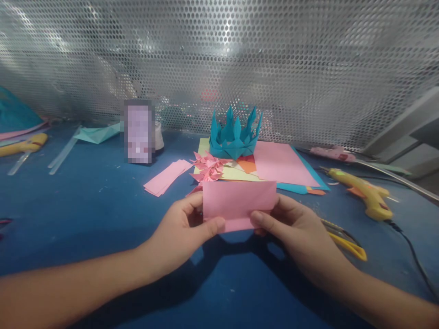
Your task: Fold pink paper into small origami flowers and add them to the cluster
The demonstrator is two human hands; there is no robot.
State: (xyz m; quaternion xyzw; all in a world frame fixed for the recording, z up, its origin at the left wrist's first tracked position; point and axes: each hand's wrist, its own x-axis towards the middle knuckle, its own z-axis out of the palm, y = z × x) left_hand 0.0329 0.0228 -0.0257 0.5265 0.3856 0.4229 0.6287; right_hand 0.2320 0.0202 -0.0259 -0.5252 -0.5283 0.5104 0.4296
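Observation:
A pink sheet of paper (240, 198) is held up above the blue table, with a fold running along its lower part. My left hand (192, 224) pinches its left side, thumb on the front and fingers behind. At the right side, my right hand (291, 221) grips it the same way, thumb pressed near the lower fold. Just behind the sheet lie folded pink paper flowers (209, 168), partly hidden by it. A blue folded-paper crown (236, 137) stands upright farther back. To the left rests a small stack of pink paper strips (168, 177).
Colored paper sheets (284, 162) lie under the crown. A yellow glue gun (366, 192) with a black cord and a yellow-handled tool (348, 244) are on the right. A blurred phone (139, 132) stands back left, near glue sticks (65, 151). Perforated metal (219, 55) closes the back.

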